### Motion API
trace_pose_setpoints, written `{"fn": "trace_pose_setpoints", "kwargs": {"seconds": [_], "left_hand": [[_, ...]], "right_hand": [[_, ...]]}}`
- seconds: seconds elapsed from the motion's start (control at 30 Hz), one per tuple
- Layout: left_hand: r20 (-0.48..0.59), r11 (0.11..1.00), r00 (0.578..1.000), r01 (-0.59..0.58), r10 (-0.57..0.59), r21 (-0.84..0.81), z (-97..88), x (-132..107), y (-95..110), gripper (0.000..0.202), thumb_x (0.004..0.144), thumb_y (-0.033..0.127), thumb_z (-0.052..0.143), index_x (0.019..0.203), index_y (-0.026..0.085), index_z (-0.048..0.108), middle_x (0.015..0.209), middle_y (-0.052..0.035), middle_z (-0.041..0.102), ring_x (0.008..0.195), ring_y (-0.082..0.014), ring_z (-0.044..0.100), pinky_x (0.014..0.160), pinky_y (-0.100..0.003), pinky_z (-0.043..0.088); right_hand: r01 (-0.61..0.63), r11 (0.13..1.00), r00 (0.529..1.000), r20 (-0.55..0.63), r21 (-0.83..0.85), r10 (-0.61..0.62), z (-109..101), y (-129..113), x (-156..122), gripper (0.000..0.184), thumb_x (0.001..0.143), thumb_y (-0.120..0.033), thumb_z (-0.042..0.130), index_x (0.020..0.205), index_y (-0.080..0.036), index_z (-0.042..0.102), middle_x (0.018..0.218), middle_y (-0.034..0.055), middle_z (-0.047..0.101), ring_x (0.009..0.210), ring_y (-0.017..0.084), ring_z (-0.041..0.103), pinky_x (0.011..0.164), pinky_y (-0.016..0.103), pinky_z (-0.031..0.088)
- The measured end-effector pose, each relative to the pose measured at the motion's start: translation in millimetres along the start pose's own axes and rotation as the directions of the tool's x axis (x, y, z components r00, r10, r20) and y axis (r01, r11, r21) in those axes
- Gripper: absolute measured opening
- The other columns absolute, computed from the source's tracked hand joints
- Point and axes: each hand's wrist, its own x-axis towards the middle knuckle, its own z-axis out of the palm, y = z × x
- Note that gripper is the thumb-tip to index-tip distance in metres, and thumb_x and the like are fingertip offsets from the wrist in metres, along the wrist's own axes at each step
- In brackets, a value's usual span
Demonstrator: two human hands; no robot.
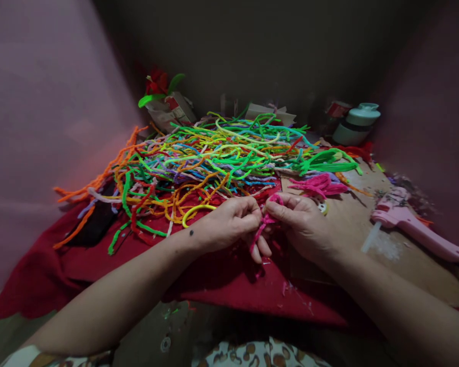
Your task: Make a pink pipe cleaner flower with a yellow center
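Note:
My left hand [231, 224] and my right hand [304, 224] meet over the red cloth [80, 260], fingers pinched together. Between them is a pink pipe cleaner [265, 221], bent and twisted, with one end hanging down below my left thumb. Both hands grip it. Just behind them lies a big tangled heap of coloured pipe cleaners [206, 158] in orange, green, blue, yellow and red. A small bunch of pink pipe cleaners [319, 184] lies right behind my right hand.
A pink glue gun [413, 227] rests on the brown board [352, 219] at the right. A white and dark jar [357, 125] stands at the back right. A red flower with green leaves [158, 86] and small boxes stand at the back left. Pink walls close in both sides.

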Motion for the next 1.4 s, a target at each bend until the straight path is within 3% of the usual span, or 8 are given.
{"fn": "trace_pose_setpoints", "kwargs": {"seconds": [0.3,0.53,0.77,0.87,0.97,1.07,1.27,1.4], "left_hand": [[-0.044,0.999,0.998,0.035,-0.035,0.005,-0.6,-3.3,2.4,0.013,0.086,0.023,0.042,0.076,0.017,0.036,0.058,-0.0059,0.066,0.045,-0.0139,0.061,0.049,-0.023,0.045],[-0.033,0.991,0.998,0.042,-0.047,-0.126,-3.8,-1.2,-2.6,0.013,0.086,0.022,0.042,0.075,0.017,0.036,0.059,-0.0082,0.068,0.050,-0.0166,0.065,0.050,-0.023,0.046],[-0.122,1.000,0.992,0.020,-0.021,-0.003,-3.5,-2.4,-1.2,0.008,0.084,0.020,0.042,0.076,0.017,0.040,0.061,-0.0031,0.065,0.054,-0.0144,0.063,0.055,-0.026,0.048],[-0.263,0.990,0.962,-0.040,0.075,0.135,-5.5,-1.4,1.6,0.007,0.079,0.022,0.050,0.079,0.015,0.049,0.070,0.0005,0.060,0.058,-0.0101,0.058,0.057,-0.022,0.045],[-0.259,0.978,0.957,-0.081,0.130,0.194,-8.0,-0.1,1.7,0.014,0.075,0.025,0.058,0.082,0.014,0.055,0.073,0.0016,0.056,0.061,-0.0081,0.052,0.059,-0.020,0.041],[-0.234,0.979,0.967,-0.057,0.102,0.193,-9.0,0.6,-0.1,0.013,0.073,0.025,0.059,0.073,0.012,0.056,0.063,0.0030,0.051,0.057,-0.0072,0.046,0.057,-0.020,0.037],[-0.352,0.967,0.922,-0.074,0.160,0.245,-5.7,1.3,-0.9,0.015,0.073,0.026,0.058,0.067,0.013,0.053,0.056,0.0050,0.045,0.051,-0.0063,0.038,0.050,-0.019,0.031],[-0.304,0.965,0.940,-0.077,0.154,0.252,-5.5,1.5,-0.8,0.013,0.075,0.024,0.055,0.067,0.014,0.051,0.059,0.0041,0.048,0.053,-0.0068,0.041,0.052,-0.019,0.033]], "right_hand": [[0.042,0.998,0.997,-0.069,-0.056,-0.046,-0.2,0.2,-0.5,0.018,0.077,-0.032,0.062,0.067,-0.018,0.056,0.054,-0.0021,0.057,0.042,0.011,0.053,0.044,0.022,0.039],[0.079,0.990,0.988,-0.119,-0.118,-0.093,-0.4,-0.1,-0.8,0.015,0.076,-0.031,0.064,0.069,-0.018,0.060,0.058,-0.0026,0.056,0.048,0.009,0.049,0.047,0.022,0.036],[0.118,0.981,0.980,-0.144,-0.155,-0.141,0.0,-2.2,1.5,0.015,0.074,-0.031,0.064,0.065,-0.019,0.060,0.059,-0.0020,0.059,0.050,0.011,0.052,0.051,0.025,0.042],[0.119,0.975,0.969,-0.192,-0.188,-0.155,-2.2,-1.3,2.6,0.019,0.072,-0.032,0.067,0.063,-0.017,0.060,0.058,-0.0025,0.057,0.051,0.009,0.050,0.050,0.023,0.039],[0.106,0.975,0.956,-0.248,-0.195,-0.154,-2.3,-0.7,2.6,0.018,0.070,-0.031,0.069,0.063,-0.017,0.061,0.057,-0.0033,0.056,0.049,0.007,0.047,0.046,0.020,0.035],[0.094,0.982,0.956,-0.261,-0.161,-0.134,-1.1,-0.6,2.8,0.016,0.069,-0.030,0.070,0.064,-0.016,0.064,0.058,-0.0023,0.058,0.049,0.008,0.048,0.047,0.021,0.037],[0.027,0.998,0.980,-0.196,0.049,-0.017,-4.6,1.5,6.9,0.015,0.062,-0.024,0.075,0.071,-0.015,0.067,0.064,-0.0001,0.063,0.053,0.010,0.056,0.055,0.025,0.046],[0.001,0.997,0.982,-0.191,0.081,0.014,-6.1,2.2,7.5,0.015,0.063,-0.024,0.074,0.068,-0.015,0.063,0.059,-0.0020,0.060,0.049,0.009,0.055,0.052,0.024,0.046]]}}
